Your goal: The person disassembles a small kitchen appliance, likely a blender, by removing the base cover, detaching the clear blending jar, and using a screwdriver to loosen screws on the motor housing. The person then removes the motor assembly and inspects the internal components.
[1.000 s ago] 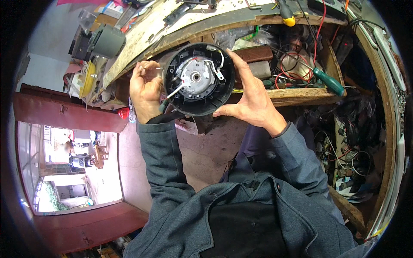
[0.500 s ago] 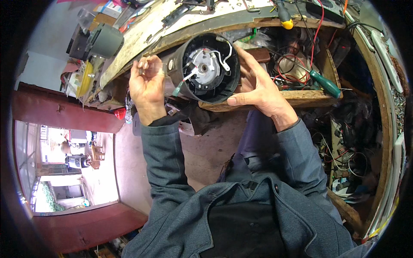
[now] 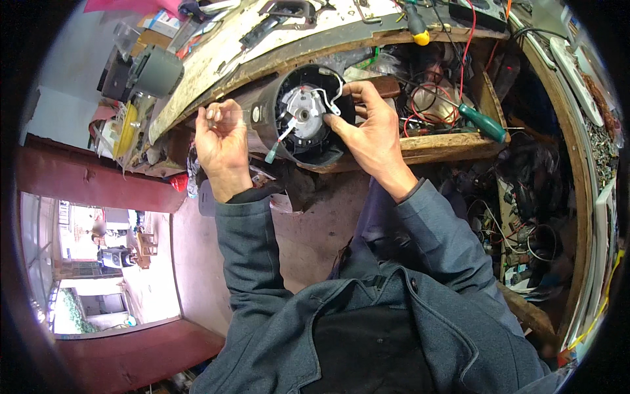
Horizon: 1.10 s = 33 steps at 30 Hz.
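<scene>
A dark cylindrical appliance (image 3: 266, 118) lies on its side between my hands, its open end toward the right. Inside that end sits a round metal plate (image 3: 303, 113) with a hole in its middle. White sleeved wires (image 3: 333, 98) run around the plate, and one lead with a pale green tip (image 3: 271, 156) hangs over the rim. My left hand (image 3: 223, 148) is closed, fingers curled, at the see-through left part of the appliance. At the open end, my right hand (image 3: 375, 134) grips the rim, its thumb reaching inside near the plate and a white wire.
Behind the appliance is a worn workbench (image 3: 210, 82) with tools on top. An open wooden drawer (image 3: 453, 146) holds red and black wires and a green-handled screwdriver (image 3: 482, 123). A yellow-and-black screwdriver (image 3: 417, 26) overhangs the bench edge. Clutter fills the shelf (image 3: 525, 243) at right.
My right hand has shifted left, and its thumb has gone from the outer rim to inside the open end. The appliance has turned slightly; my left hand stays at its left part.
</scene>
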Motion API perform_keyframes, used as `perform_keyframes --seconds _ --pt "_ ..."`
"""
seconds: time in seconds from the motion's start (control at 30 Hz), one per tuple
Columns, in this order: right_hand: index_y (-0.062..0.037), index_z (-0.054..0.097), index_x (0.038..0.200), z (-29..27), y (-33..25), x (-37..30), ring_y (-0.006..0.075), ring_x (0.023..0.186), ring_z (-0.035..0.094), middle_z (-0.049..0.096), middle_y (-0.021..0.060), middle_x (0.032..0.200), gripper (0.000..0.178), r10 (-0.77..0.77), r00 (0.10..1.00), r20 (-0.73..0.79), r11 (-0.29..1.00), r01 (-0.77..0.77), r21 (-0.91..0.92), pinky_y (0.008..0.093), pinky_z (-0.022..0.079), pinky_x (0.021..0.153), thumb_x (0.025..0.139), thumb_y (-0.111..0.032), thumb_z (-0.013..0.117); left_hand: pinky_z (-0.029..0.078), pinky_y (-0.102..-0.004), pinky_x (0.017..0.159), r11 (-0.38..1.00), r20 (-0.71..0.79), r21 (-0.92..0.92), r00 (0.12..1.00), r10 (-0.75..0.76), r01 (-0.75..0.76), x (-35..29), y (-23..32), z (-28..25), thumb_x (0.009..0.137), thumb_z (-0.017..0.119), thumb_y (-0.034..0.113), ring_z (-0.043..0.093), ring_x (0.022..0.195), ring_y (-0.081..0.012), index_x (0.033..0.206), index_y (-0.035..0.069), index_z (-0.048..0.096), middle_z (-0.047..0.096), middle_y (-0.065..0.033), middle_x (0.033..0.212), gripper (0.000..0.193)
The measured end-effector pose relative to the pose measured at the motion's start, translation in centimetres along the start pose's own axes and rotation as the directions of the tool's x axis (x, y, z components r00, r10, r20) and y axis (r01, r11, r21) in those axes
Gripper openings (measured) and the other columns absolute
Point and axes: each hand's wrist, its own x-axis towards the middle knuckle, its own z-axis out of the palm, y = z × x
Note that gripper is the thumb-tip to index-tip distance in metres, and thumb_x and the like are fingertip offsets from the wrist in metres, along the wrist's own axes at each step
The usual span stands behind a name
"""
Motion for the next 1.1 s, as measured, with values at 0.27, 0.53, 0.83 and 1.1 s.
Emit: perform_keyframes --seconds 0.27,0.53,0.83,1.1 --pt "-0.0027 0.074 0.106 -0.1 0.2 0.0 0.0254 0.107 0.07 0.069 0.0177 0.12 0.026 -0.132 0.99 -0.052 0.986 0.125 -0.113 0.0357 0.056 0.09 0.081 -0.005 0.08 0.052 -0.0411 0.082 1.0 0.004 0.016 1.0 0.01 -0.01 0.3 -0.1 -0.1 0.109 0.05 0.015 0.048 0.068 -0.0186 0.081 0.004 0.05 0.05 -0.0058 0.071 0.03" --pt "-0.0052 0.074 0.104 0.2 0.0 -0.8 0.0382 0.139 0.053 0.057 0.0261 0.146 0.026 -0.033 0.999 -0.01 0.991 0.034 0.131 0.0434 0.04 0.116 0.08 -0.009 0.082 0.053 -0.0415 0.085 1.0 -0.036 0.009 0.999 0.017 -0.017 0.4 -0.1 -0.1 0.109 0.051 0.015 0.049 0.068 -0.0188 0.08 0.004 0.051 0.05 -0.0056 0.071 0.031" --pt "-0.0109 0.079 0.107 2.7 -1.8 -3.7 0.0517 0.145 0.037 0.024 0.0371 0.163 0.028 -0.107 0.994 -0.017 0.993 0.106 -0.052 0.0499 0.031 0.121 0.079 -0.013 0.085 0.054 -0.0411 0.085 0.998 -0.06 0.014 0.996 0.067 -0.066 0.1 0.3 -0.3 0.108 0.052 0.012 0.048 0.068 -0.0185 0.079 0.004 0.05 0.048 -0.005 0.07 0.03" --pt "-0.0125 0.074 0.123 3.2 -3.8 -4.2 0.0539 0.149 0.029 0.013 0.0375 0.165 0.034 -0.159 0.982 0.098 0.963 0.176 -0.204 0.0537 0.028 0.122 0.09 -0.015 0.077 0.056 -0.042 0.081 0.998 -0.162 0.002 0.985 0.059 -0.06 2.0 3.4 -3.2 0.103 0.056 0.004 0.057 0.071 -0.0215 0.074 0.001 0.055 0.054 -0.0086 0.069 0.029"
